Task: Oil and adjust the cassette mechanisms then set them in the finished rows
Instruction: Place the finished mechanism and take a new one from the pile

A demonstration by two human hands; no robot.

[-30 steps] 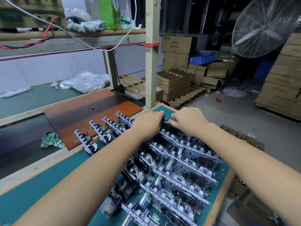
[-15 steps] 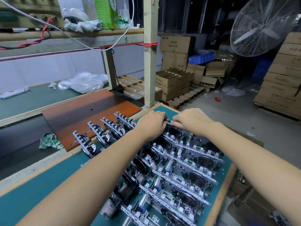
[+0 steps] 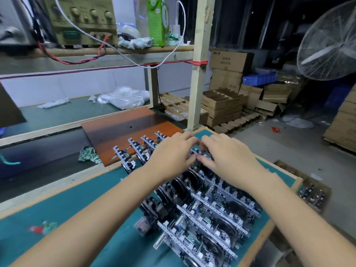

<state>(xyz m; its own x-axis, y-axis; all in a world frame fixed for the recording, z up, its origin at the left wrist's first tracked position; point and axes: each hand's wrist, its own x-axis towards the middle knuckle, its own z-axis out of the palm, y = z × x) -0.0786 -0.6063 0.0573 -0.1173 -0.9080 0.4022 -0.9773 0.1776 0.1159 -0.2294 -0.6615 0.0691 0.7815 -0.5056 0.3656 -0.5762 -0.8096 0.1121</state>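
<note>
Both hands point(image 3: 200, 153) have lifted off the cassette mechanisms point(image 3: 202, 205)

I count four cassette mechanisms point(image 3: 128, 160) standing apart in the short row left of centre; those packed in the rows at lower right overlap too much to count. One fan point(image 3: 327, 43) at upper right, one green carton point(image 3: 157, 21) at top centre.

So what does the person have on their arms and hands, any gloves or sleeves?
Nothing that shows. The left hand and the right hand are bare, with no gloves, rings or watch visible. Both forearms are uncovered as far as the picture reaches; no sleeve, strap or cable is on them.
</note>
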